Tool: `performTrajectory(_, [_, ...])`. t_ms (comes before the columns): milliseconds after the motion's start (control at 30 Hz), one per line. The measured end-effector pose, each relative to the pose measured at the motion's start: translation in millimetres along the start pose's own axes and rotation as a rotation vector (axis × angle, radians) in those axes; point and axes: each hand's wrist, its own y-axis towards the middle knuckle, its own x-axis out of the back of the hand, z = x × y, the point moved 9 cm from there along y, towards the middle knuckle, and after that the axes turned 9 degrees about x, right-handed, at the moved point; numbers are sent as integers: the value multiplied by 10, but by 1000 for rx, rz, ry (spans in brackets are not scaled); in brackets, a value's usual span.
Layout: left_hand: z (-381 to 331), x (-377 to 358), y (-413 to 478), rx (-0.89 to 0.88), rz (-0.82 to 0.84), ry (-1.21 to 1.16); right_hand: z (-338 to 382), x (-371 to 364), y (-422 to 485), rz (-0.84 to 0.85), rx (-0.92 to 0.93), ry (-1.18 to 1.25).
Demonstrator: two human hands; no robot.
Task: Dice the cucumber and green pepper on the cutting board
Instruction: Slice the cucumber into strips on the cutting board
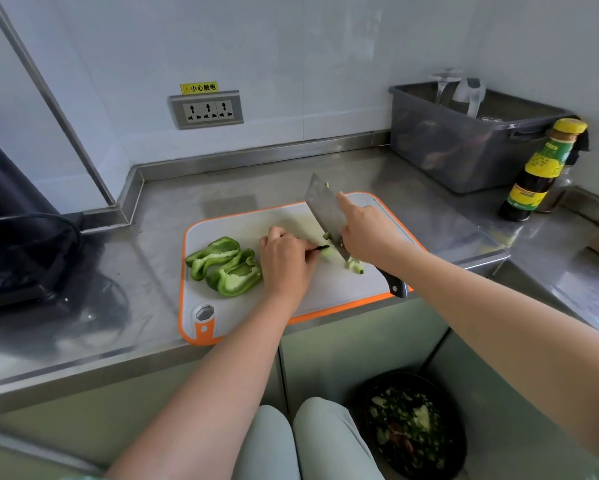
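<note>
Nearest the camera, the person's knees in pale trousers sit below the counter edge, and to their right a black bin on the floor holds green scraps. Above them, the steel counter carries a white cutting board with an orange rim, its near edge lying along the counter's front lip. On the board's left part lies the green pepper, in opened pieces, cut side up and touching one another. Just right of it, the left hand rests knuckles up, its fingers curled to pin a small dark-skinned end of cucumber to the board. The right hand is wrapped round the knife where blade meets handle, with the forefinger stretched along the blade's back. The broad blade is tilted, its tip raised, with bits of cucumber stuck to its flat side. A little heap of cucumber dice lies on the board beside the blade. Further right stands a dark sauce bottle with a yellow cap, and behind it a grey plastic tub with glassware in it. On the back wall is a three-way socket under a yellow label.
</note>
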Motion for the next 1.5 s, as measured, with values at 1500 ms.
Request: performTrajectory(1500, [67,-47,8,42,6,44,103,-124,10,70,52,-47])
